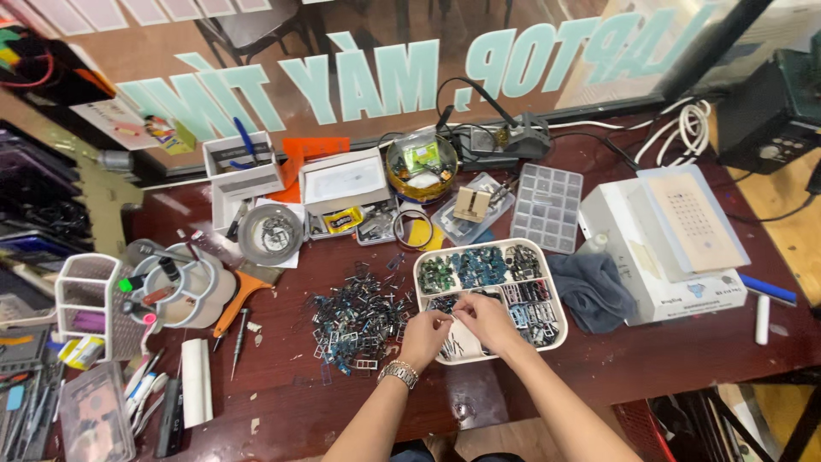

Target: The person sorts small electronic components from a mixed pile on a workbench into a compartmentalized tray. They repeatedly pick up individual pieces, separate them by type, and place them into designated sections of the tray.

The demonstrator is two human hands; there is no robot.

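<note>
While both hands work over it, the dark reddish-brown wooden workbench (650, 364) fills most of the view. At 3 o'clock from the hands stands a white rectangular cardboard box (676, 282) with a pale perforated panel lying on top, and a crumpled grey cloth (592, 289) lies against its 9 o'clock side. Next in size, the white rounded plastic sorting tray (556, 335) with several compartments sits at the middle of the bench, holding small blue, green and black metal parts. At 9 o'clock from the tray, a loose heap of small dark metal frames (355, 323) spreads across the wood. At 12 o'clock from the tray lies a clear plastic compartment organiser (546, 208). A round white tool caddy (181, 295) stands far out at 9 o'clock.

The left hand (425, 335), with a silver metal wristwatch (398, 373) on its wrist, is pinched at the tray's 9 o'clock edge; the right hand (486, 318) is pinched over the tray's near compartments. Both fingertips meet on something too small to identify.
</note>
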